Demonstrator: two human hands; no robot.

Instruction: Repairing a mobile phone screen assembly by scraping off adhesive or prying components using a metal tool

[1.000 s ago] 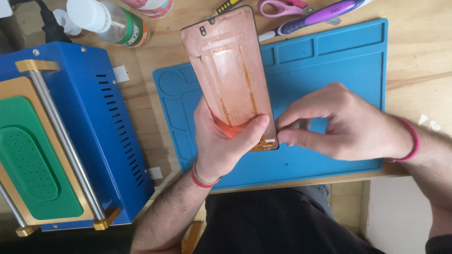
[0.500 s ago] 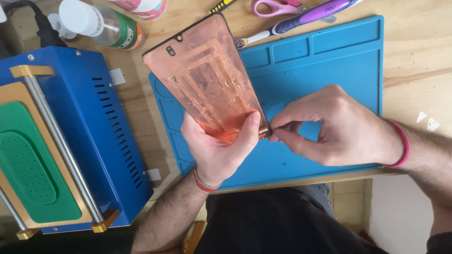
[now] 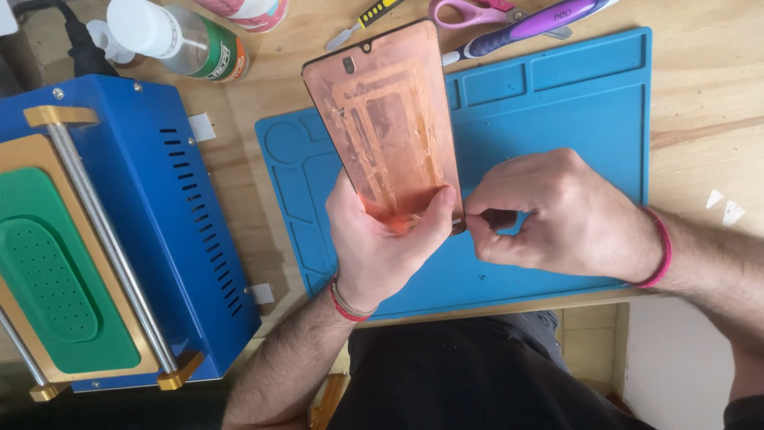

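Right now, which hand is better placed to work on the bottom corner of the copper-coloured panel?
Probably the right hand: its pinched fingertips already sit at the copper-coloured panel's lower right corner. The left hand is wrapped around the panel's lower end, holding it above the blue mat.

blue machine [image 3: 119, 231], scissors [image 3: 477, 12], bottle [image 3: 179, 40]

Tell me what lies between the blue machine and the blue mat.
In the head view, bare wooden table separates the blue machine from the blue mat, apart from two small white scraps.
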